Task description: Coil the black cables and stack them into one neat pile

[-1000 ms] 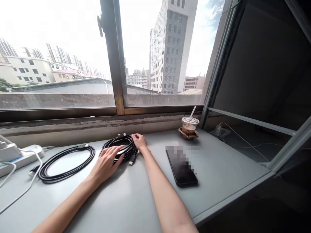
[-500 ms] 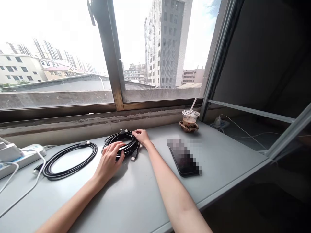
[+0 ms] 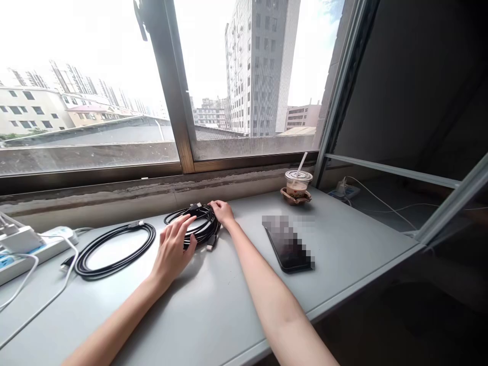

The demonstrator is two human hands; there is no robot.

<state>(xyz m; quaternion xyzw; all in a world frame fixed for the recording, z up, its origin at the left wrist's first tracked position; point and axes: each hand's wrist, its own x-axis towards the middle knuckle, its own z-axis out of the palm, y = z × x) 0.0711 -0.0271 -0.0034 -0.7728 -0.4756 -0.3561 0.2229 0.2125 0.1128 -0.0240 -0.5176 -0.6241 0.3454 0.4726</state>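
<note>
A thick coil of black cable (image 3: pixel 209 231) lies on the grey table, near the wall below the window. My right hand (image 3: pixel 223 213) is closed on the coil's far right side, thumb and fingers pinched together; the exact grip is partly hidden. Over the coil's near left side rests my left hand (image 3: pixel 175 249), fingers stretched out and slightly apart, touching or just above the loops. One plug (image 3: pixel 210 245) with a metal tip sticks out at the front of the coil, and another plug (image 3: pixel 195 207) lies on its far side. Further left is a second, thinner black cable coil (image 3: pixel 89 273).
A white power strip (image 3: pixel 49 249) with plugged-in chargers and white cords stands at the left. To the right lie a black phone (image 3: pixel 285 249), partly pixelated, and a lidded drink cup (image 3: pixel 298 184) with a straw in a cardboard holder. A metal frame (image 3: pixel 392 170) borders the table's right side.
The view has shifted slightly. Both hands stay at the coil in nearly the same pose; the left fingers look a little straighter.
</note>
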